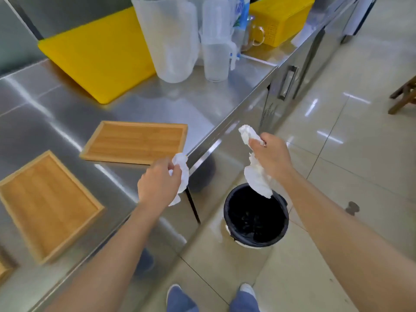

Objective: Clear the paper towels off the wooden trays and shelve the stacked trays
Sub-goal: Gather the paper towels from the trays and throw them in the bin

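Two bare wooden trays lie on the steel counter: one near the front edge, another to the left of it. A sliver of a third tray shows at the far left edge. My left hand is closed around a crumpled white paper towel just past the counter's edge. My right hand grips a second crumpled paper towel, which hangs right above a black-lined waste bin on the floor.
A yellow cutting board lies at the back of the steel counter, beside clear plastic pitchers and a yellow basket. Cabinet doors sit below the counter. A wooden stool stands at right on the tiled floor.
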Demonstrator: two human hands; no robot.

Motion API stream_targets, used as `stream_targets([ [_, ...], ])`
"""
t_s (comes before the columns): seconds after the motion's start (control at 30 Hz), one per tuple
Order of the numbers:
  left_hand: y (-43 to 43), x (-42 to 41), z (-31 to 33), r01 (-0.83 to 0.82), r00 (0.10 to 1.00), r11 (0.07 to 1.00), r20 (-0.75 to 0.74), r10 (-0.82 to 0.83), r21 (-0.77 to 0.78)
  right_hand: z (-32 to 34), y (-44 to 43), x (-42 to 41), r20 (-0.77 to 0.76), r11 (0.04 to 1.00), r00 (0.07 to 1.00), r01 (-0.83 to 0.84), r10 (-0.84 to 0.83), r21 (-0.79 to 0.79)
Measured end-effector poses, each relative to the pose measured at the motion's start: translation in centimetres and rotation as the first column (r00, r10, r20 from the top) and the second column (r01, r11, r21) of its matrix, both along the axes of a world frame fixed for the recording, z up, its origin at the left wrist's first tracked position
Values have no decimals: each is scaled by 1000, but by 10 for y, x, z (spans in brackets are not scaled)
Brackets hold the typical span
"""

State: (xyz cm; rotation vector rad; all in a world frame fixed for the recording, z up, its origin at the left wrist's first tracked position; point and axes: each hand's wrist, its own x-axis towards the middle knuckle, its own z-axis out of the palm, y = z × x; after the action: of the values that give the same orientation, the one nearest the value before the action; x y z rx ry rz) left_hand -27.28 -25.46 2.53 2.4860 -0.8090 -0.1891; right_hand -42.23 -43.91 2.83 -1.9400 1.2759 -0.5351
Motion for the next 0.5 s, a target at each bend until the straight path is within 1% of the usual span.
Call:
stream_targets([
  [0.1, -30, -44, -20, 41, 999, 999, 0, -41, 3, -16, -20, -41, -25, 999, 1000, 13, -12, 46],
  [0.2, -52, -80, -39, 91, 995, 995, -51, -89, 31, -32, -34, -71, -65, 997, 998, 26, -21, 72],
  [0.33, -73, -107, -56, 107, 976, 991, -200, -90, 75, -56, -45, -104, -151, 995, 987, 70, -58, 76],
  [0.37, -79, -108, -60, 109, 965, 992, -246, -89, 67, -61, -49, -110, -150, 993, 986, 86, -74, 77],
  [0.43, -87, -110, -67, 86, 940, 996, -334, -68, 37, -69, -51, -120, -148, 988, 982, 131, -119, 80],
  [0.5, -85, -105, -71, -9, 878, 999, -479, -18, -54, -69, -42, -124, -148, 983, 980, 148, -132, 108],
])
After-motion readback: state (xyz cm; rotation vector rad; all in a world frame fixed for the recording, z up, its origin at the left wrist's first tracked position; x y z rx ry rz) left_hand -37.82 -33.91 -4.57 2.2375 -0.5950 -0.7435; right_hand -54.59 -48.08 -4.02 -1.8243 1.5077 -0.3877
